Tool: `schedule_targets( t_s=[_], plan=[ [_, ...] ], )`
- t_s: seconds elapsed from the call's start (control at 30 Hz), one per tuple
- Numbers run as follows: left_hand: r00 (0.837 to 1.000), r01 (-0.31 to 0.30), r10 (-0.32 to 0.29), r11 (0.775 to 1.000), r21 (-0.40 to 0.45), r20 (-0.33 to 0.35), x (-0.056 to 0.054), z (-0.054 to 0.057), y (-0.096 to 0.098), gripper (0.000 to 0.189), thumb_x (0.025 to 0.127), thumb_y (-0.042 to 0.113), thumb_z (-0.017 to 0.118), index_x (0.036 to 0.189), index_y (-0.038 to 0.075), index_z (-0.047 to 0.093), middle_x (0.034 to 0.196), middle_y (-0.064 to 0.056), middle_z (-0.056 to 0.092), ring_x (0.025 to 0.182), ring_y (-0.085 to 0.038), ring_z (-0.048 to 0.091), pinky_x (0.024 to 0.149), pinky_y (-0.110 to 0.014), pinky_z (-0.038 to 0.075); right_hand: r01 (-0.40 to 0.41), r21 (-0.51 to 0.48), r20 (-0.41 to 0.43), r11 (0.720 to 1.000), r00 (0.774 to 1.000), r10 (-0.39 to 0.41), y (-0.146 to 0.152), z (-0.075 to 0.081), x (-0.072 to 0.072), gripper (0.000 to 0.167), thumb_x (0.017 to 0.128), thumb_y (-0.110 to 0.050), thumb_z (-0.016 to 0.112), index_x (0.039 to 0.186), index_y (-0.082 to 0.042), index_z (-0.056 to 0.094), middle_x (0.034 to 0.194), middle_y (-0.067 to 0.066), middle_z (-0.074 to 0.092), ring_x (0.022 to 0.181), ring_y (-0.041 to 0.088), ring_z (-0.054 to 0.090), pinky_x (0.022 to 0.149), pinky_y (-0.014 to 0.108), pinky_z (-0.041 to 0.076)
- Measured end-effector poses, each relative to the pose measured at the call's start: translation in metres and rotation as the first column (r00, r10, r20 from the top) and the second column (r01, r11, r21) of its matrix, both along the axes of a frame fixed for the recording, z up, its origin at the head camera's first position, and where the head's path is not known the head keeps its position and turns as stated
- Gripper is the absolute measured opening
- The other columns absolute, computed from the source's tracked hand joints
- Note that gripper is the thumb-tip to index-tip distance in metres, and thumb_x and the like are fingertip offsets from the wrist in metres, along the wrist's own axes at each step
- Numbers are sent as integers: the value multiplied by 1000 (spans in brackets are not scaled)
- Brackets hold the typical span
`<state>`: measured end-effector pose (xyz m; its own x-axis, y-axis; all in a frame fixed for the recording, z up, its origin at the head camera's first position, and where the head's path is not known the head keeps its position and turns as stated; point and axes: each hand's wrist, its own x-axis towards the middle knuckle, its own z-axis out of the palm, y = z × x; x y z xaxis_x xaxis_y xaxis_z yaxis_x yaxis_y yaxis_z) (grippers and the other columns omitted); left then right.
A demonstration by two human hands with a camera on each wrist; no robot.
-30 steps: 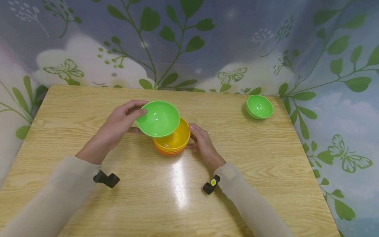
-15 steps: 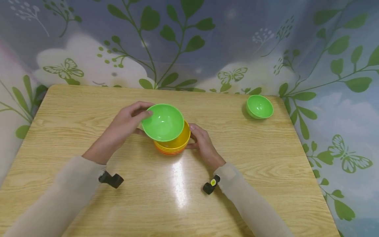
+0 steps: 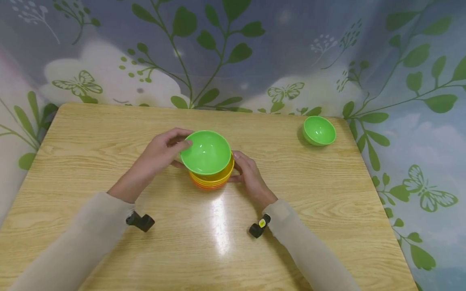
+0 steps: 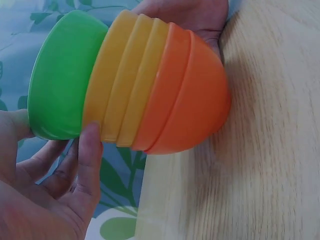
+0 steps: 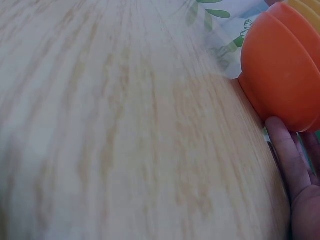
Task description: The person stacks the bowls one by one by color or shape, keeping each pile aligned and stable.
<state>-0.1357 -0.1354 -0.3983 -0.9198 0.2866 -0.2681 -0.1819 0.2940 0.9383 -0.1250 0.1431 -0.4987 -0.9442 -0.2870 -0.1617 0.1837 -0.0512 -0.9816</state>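
Observation:
My left hand (image 3: 162, 151) holds a green bowl (image 3: 206, 154) by its left side, thumb over the rim. That bowl is tilted over a stack of nested bowls and covers much of the top one's opening. In the left wrist view the stack shows three yellow bowls (image 4: 112, 75) above two orange bowls (image 4: 192, 95); the green bowl's base sits partly inside the uppermost yellow rim. A finger of the left hand reaches that yellow rim. My right hand (image 3: 252, 176) grips the stack's right side, thumb at the top rim and fingers lower down.
A second green bowl (image 3: 319, 131) stands upright near the table's back right corner. The wooden table (image 3: 174, 250) ends at a patterned curtain (image 3: 233, 52) behind and at the right. Each sleeve cuff carries a small black camera (image 3: 141, 221).
My left hand has carried the green bowl right and slightly toward me, further over the stack. The right hand and the stack have stayed in place.

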Motion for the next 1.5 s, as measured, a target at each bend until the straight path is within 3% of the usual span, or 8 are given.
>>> schedule_targets(
  t_s=[0.47,0.73,1.03,1.27,1.5],
  plan=[
    [999,18,-20,998,-58,-31,2,-10,5,47,110,30,64,154,15,59,150,-13,61,122,-32,66,82,-35,70,2,20,5,1000,1000,-2,-1,0,0,57,114,-42,42,151,-2,60,155,16,60,145,34,59,85,43,71],
    [999,-16,13,998,-65,-48,4,-15,9,44,110,28,63,152,14,61,150,-11,63,123,-33,65,78,-32,69,5,11,4,1000,1000,-5,0,-2,-1,57,114,-41,42,150,-2,60,153,16,61,140,30,63,86,44,71],
    [997,-34,25,992,-121,-70,6,-19,14,41,111,29,61,150,16,64,150,-9,65,123,-33,66,78,-36,70,34,-9,33,999,999,-34,-2,-1,-1,55,114,-38,43,149,1,61,153,16,61,144,30,60,84,42,71],
    [967,-128,56,951,-282,-250,4,-18,22,34,109,30,60,136,16,74,134,-7,75,116,-30,71,77,-38,66,35,-7,39,999,999,-35,-1,-1,0,56,114,-40,43,150,0,61,154,15,60,145,31,60,85,43,71],
    [952,-172,61,916,-361,-300,5,-15,26,35,107,30,58,133,16,77,125,-10,79,114,-32,71,88,-45,57,26,-8,27,1000,999,-26,-2,0,0,57,114,-41,42,149,-1,61,153,15,61,144,31,61,86,44,71]
  ],
)
